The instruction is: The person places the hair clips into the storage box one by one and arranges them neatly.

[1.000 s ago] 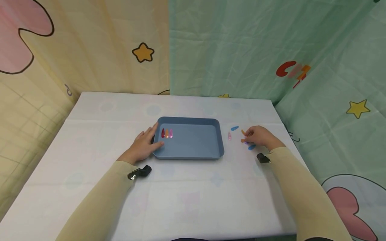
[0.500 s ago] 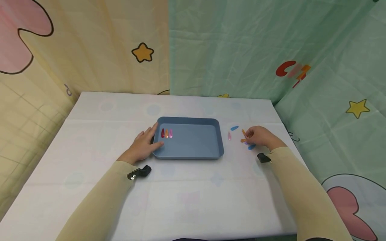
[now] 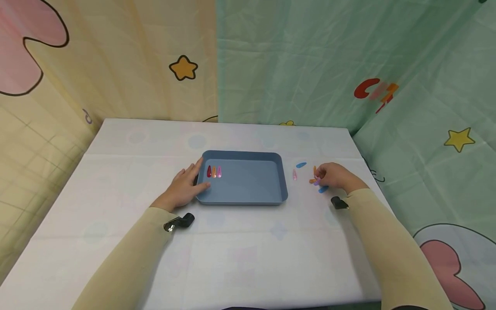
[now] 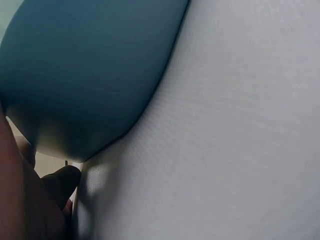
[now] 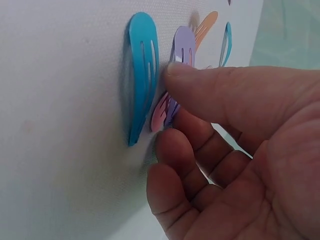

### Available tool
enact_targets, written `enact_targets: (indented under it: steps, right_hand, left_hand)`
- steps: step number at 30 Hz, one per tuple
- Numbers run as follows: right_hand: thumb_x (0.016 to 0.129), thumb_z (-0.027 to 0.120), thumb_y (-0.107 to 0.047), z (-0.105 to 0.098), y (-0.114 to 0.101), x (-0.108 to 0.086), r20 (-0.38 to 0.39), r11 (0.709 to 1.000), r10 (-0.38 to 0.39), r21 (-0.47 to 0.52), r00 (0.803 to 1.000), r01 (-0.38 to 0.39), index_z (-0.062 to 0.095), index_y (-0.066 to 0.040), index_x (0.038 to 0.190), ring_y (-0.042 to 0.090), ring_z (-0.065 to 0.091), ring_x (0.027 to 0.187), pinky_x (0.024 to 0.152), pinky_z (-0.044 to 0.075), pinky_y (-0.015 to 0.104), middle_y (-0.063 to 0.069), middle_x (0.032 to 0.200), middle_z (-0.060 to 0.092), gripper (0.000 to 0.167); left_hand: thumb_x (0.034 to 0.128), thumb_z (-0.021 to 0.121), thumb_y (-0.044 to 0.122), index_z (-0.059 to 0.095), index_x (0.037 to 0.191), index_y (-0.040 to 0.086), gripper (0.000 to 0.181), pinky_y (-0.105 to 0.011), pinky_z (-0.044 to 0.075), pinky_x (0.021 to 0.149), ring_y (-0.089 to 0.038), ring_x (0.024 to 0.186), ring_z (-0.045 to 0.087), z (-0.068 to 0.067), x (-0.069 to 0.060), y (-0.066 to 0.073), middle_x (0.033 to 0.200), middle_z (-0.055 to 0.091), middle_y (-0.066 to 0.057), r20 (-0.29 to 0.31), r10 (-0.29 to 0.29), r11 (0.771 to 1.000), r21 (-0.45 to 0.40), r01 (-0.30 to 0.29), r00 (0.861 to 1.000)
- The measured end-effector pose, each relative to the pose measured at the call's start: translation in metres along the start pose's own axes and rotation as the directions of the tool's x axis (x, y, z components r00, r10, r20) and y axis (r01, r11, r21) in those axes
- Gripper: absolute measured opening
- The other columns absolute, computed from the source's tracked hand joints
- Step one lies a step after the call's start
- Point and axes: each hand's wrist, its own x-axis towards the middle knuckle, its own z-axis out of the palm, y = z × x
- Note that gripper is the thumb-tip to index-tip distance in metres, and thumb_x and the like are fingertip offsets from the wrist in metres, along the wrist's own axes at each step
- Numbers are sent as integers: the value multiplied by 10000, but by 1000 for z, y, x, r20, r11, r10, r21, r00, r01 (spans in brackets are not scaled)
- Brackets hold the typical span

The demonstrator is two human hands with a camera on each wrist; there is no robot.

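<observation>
My left hand (image 3: 185,184) rests on the left side of a blue-grey tray (image 3: 248,203), fingers spread, thumb over the rim. Inside the tray lie a red hair clip (image 3: 209,171), an orange one and a pink one, side by side. Right of the tray, my right hand (image 3: 336,175) pinches a purple snap hair clip (image 5: 184,42) between thumb and fingers. A blue clip (image 5: 142,65) lies just beside it. An orange clip (image 5: 207,29) and part of a pink clip (image 5: 158,117) show behind the purple one. The left wrist view shows mainly the tray's outer wall (image 4: 95,65).
Another blue clip (image 3: 301,165) and a pale pink clip (image 3: 295,175) lie between the tray and my right hand. A white cloth covers the table (image 3: 240,249). Patterned curtains (image 3: 294,64) hang behind it and at both sides.
The purple clip now shows more below my right fingertips, and the orange clip beside them has turned more upright. My left hand and the tray have stayed put.
</observation>
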Motion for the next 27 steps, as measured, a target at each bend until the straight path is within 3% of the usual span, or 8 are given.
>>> enact_targets:
  steps: [12,27]
  right_hand:
    - [970,724,-95,0,2,1,16,1000,-11,-21,1000,11,689,20,1155,260,581,889,761,509,307,165,1046,659,220]
    - [957,689,-68,-1,6,0,15,999,-32,-8,999,32,712,7,1106,222,543,809,690,438,290,101,941,646,169]
  left_hand:
    - [1039,597,505,11,1715,230,937,-563,-13,1340,-399,1652,71,-1,0,1,1771,160,-126,2,2,1000,1,-2,1000]
    - [1042,590,518,4,1715,226,938,-565,-22,1338,-401,1651,63,-1,0,1,1774,146,-125,5,4,1000,3,-4,1000]
